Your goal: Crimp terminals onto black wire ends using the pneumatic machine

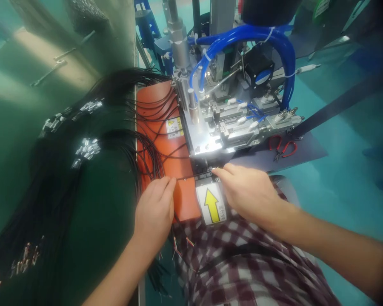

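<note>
Green tabletop (pixel 97 208): far left, carrying black bundles (pixel 127 78) with bright tips (pixel 87 149) gathered together, perhaps to stop tangling
Left hand (pixel 155 206): grip closed on the cable (pixel 194 175), pinching it, likely to steady that side
Sheet (pixel 185 202): orange, beside the tabletop, strands draped over it; its smooth face probably prevents snags
Cable: black, above the sheet's near part, stretched straight between both hands; long axis left to right, rising slightly rightward; right tip too small to tell
Arrow (pixel 212 206): yellow, just below the cable, pointing towards the machine (pixel 204 140), across the cable's axis
Right hand (pixel 249 187): grip pinching the cable at the machine's near edge, presumably to keep it aligned there
Pliers (pixel 282 148): red-handled, far right, apart from both hands, perhaps left within reach
</note>
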### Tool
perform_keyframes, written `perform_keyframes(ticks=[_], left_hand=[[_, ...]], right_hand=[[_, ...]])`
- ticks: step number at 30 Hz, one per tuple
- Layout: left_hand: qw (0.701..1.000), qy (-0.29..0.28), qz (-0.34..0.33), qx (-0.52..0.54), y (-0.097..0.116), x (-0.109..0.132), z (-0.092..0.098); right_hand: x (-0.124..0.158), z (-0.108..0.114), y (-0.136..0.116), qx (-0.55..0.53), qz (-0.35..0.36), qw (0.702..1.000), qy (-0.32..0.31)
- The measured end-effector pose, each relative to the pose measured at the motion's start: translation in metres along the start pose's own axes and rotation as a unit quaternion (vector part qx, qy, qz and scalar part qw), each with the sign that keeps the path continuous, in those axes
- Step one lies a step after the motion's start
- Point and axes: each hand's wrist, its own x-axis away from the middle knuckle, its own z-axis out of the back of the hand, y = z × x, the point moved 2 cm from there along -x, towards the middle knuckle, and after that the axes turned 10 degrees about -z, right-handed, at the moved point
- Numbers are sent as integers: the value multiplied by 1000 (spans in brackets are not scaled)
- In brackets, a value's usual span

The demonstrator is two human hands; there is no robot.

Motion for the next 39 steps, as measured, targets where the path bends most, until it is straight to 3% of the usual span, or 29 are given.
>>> perform_keyframes(ticks=[5,9,12,23,35,39], left_hand=[[1000,-3,-5,-7,0,0,0],[1000,3,-8,-10,0,0,-2],[1000,9,-4,-10,0,0,-3],[1000,4,3,-4,0,3,-4],[1000,-11,-9,-19,3,-2,3],[998,-11,-24,-51,6,-2,3]], right_hand=[[-5,5,-3,33,22,997,-72],[0,4,10,-91,-2,995,-39],[4,1,15,-127,-19,991,-28],[-5,-3,10,-73,26,997,-6],[-10,2,2,35,24,996,-72],[-8,6,3,3,48,999,-26]])
